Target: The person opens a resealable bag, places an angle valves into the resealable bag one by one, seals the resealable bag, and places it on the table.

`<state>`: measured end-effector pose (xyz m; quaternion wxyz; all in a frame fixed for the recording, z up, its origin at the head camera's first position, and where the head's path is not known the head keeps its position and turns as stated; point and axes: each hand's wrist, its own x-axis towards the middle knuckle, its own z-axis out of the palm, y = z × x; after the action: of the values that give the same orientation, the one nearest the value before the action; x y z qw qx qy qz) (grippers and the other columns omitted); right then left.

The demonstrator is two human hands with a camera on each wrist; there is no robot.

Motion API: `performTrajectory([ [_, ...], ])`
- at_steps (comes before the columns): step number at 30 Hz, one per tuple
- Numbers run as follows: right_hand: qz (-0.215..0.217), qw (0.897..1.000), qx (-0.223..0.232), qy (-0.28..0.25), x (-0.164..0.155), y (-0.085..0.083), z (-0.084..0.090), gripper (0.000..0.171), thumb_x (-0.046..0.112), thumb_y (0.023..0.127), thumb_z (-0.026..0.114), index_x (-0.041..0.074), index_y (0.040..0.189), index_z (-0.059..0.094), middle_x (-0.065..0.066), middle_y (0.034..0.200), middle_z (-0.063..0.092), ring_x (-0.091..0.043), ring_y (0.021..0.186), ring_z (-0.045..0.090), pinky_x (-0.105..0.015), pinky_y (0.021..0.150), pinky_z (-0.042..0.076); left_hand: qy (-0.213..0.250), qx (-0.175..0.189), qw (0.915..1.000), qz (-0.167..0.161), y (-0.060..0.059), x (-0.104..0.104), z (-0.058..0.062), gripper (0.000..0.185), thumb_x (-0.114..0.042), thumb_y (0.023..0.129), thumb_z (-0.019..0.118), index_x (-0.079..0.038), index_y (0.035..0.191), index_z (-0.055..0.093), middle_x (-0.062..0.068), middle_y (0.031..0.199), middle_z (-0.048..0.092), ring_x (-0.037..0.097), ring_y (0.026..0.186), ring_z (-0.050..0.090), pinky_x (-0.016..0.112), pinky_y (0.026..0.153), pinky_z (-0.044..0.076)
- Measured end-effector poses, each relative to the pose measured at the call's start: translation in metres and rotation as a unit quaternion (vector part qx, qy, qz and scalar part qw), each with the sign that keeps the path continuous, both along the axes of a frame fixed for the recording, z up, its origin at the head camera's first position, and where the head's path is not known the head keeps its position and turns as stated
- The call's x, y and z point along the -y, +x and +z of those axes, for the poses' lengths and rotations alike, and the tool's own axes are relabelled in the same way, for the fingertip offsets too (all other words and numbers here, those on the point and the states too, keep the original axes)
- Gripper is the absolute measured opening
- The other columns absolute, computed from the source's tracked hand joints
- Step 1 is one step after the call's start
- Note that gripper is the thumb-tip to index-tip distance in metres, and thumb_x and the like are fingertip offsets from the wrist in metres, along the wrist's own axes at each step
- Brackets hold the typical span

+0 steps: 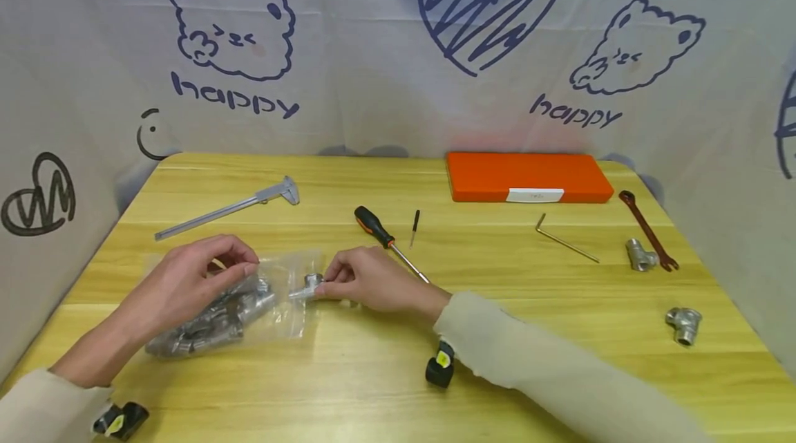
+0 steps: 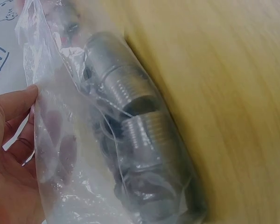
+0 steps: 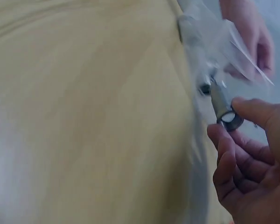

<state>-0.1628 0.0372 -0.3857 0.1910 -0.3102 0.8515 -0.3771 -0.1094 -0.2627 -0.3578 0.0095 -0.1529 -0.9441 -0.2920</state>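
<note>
A clear plastic bag (image 1: pixel 249 305) (image 2: pixel 84 140) holding several threaded metal pipe fittings (image 2: pixel 130 107) lies on the wooden table (image 1: pixel 435 360). My left hand (image 1: pixel 205 270) (image 2: pixel 9 154) pinches the bag's upper edge. At the bag's mouth my right hand (image 1: pixel 367 280) (image 3: pixel 252 158) pinches a metal fitting (image 1: pixel 309 285) (image 3: pixel 224 109) between thumb and fingers. The plastic bag (image 3: pixel 214 51) and the left hand's fingers (image 3: pixel 252 37) show beyond it in the right wrist view.
On the table lie a caliper (image 1: pixel 236 206), an orange-handled screwdriver (image 1: pixel 385 236), a small black screwdriver (image 1: pixel 414 227), an orange case (image 1: pixel 528 177), a hex key (image 1: pixel 562 239), a red wrench (image 1: pixel 647 229) and two loose fittings (image 1: pixel 640 254) (image 1: pixel 683 324). Cloth walls surround the table.
</note>
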Motion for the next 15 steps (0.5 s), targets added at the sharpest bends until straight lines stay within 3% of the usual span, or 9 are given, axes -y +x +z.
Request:
performTrajectory([
  [4, -0.020, 1.000, 0.012, -0.005, 0.023, 0.003, -0.007, 0.023, 0.034, 0.102, 0.080, 0.012, 0.109, 0.079, 0.009, 0.089, 0.076, -0.001, 0.075, 0.063, -0.018, 0.071, 0.051, -0.001, -0.003, 1.0000, -0.001, 0.000, 0.000, 0.001, 0.004, -0.023, 0.108, 0.072, -0.022, 0.108, 0.075, -0.008, 0.101, 0.076, 0.004, 0.093, 0.067, 0.024, 0.079, 0.059],
  [10, -0.071, 0.997, 0.000, 0.008, 0.045, 0.001, -0.013, 0.021, 0.029, 0.103, 0.079, 0.009, 0.111, 0.080, 0.007, 0.087, 0.076, -0.001, 0.075, 0.060, -0.018, 0.078, 0.049, 0.003, -0.008, 1.0000, 0.000, 0.000, 0.000, 0.002, 0.004, -0.021, 0.108, 0.072, -0.022, 0.107, 0.075, -0.007, 0.100, 0.075, 0.004, 0.092, 0.066, 0.023, 0.079, 0.060],
  [15, -0.067, 0.998, -0.012, 0.008, 0.057, -0.001, -0.013, 0.020, 0.026, 0.104, 0.078, 0.008, 0.112, 0.080, 0.002, 0.092, 0.078, -0.004, 0.077, 0.060, -0.018, 0.079, 0.050, 0.006, -0.004, 1.0000, 0.000, 0.001, 0.001, 0.001, 0.005, -0.024, 0.109, 0.071, -0.023, 0.108, 0.075, -0.008, 0.101, 0.076, 0.003, 0.092, 0.067, 0.024, 0.079, 0.060],
])
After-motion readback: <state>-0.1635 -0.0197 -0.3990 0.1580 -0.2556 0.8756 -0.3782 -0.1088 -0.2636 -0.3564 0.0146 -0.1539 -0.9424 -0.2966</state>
